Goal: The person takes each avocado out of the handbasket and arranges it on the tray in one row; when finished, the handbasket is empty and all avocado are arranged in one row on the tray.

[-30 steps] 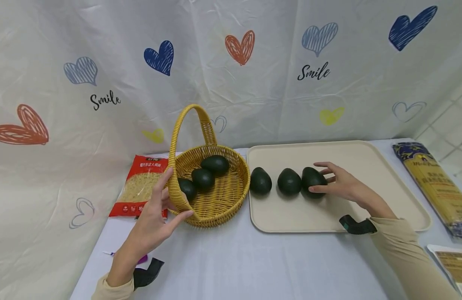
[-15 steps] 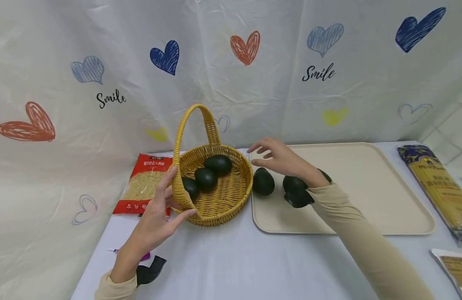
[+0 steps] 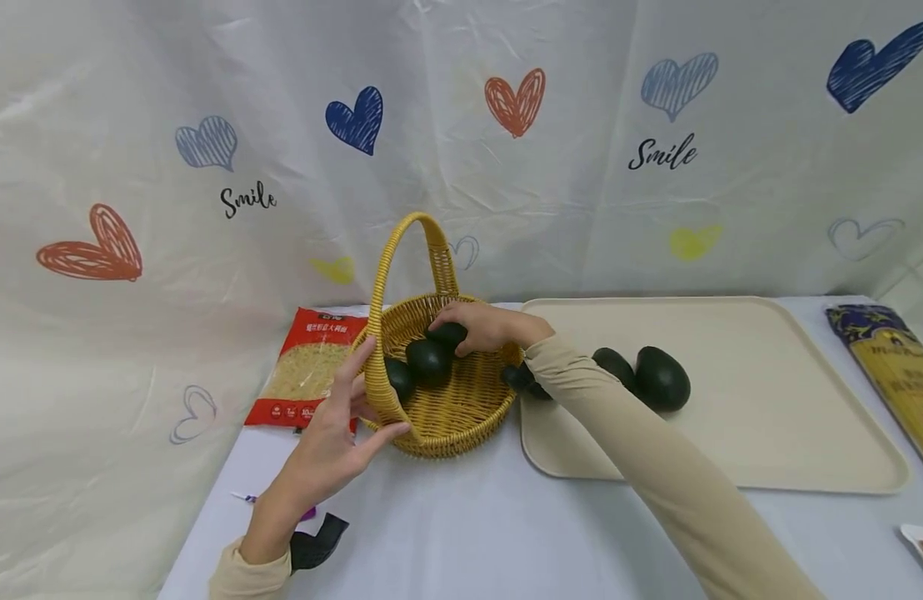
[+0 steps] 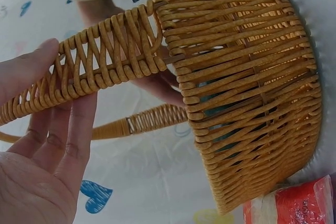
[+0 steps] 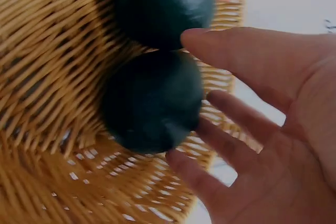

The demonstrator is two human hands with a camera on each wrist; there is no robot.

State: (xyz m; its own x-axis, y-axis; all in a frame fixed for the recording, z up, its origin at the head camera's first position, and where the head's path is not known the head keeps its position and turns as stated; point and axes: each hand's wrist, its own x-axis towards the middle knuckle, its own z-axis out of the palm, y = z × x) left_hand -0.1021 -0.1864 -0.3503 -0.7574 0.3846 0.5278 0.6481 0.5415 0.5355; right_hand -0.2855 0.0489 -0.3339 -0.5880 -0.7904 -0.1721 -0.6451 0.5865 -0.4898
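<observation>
Moving from the tray since the earlier frames, the right hand is now reaching into the basket, fingers loosely spread around the rear avocado, touching it but not yet pinching. The left hand is steadying the handle, fingers straight, thumb pressing underneath. Two more avocados are lying in the basket, three on the tray. I judge this is the grasping step; next the fingers should be closing around the fruit and lifting it.
</observation>
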